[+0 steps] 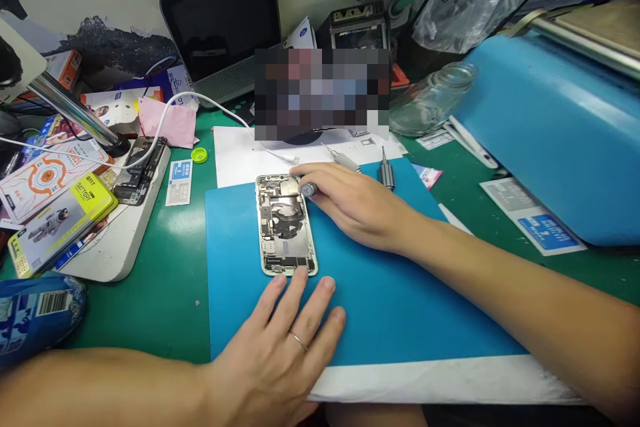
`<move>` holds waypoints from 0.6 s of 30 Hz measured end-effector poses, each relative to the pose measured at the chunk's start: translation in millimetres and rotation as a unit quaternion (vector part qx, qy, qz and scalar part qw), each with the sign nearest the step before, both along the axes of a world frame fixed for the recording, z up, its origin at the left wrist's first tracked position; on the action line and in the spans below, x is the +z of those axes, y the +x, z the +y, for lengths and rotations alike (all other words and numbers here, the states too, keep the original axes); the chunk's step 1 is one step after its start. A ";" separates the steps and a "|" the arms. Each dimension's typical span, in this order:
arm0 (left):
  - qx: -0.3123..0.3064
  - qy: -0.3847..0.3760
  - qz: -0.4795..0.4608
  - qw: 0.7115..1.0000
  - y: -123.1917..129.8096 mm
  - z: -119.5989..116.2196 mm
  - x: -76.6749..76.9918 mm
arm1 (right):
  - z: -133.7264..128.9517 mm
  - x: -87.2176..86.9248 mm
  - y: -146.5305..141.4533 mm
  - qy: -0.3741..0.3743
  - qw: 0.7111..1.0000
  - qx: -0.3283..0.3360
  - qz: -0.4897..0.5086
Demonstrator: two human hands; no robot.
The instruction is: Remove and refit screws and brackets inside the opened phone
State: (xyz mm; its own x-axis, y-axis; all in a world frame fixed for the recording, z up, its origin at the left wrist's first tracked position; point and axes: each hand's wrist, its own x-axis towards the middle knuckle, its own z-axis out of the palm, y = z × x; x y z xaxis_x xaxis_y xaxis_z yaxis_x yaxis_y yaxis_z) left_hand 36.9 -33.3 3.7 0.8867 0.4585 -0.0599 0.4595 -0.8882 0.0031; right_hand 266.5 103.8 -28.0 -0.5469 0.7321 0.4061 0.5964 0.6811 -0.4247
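Observation:
An opened phone (287,227) lies on the blue mat, its circuit board, metal parts and bottom components exposed. My left hand (287,330) is open with fingers spread, its fingertips at the phone's near edge. At the phone's upper right corner, my right hand (357,203) is closed around a small screwdriver (309,190) with a grey round handle; its tip is hidden. Just beyond that hand lie a light-handled screwdriver (346,161) and a dark grey screwdriver (386,173).
The blue mat (380,307) rests on a green table. A white cable (170,107) arches over from the left. Boxes and another opened phone (140,170) stand at the left. A glass jar (434,100) lies behind, near a large blue object (550,127). A dark screen (225,13) leans at the wall.

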 end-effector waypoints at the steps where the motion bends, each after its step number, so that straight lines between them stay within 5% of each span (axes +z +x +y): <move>1: -0.010 0.000 -0.001 1.000 -0.2 0.8 0.7 | -0.2 0.5 -0.2 -0.001 1.000 0.002 0.004; 9: -0.059 0.017 -0.020 0.998 0.2 3.8 1.2 | -3.6 0.8 -2.1 0.046 0.997 0.059 -0.003; 18: -0.071 0.029 -0.029 0.997 -0.3 4.7 -2.3 | -3.0 0.3 -3.9 0.006 0.998 0.052 0.018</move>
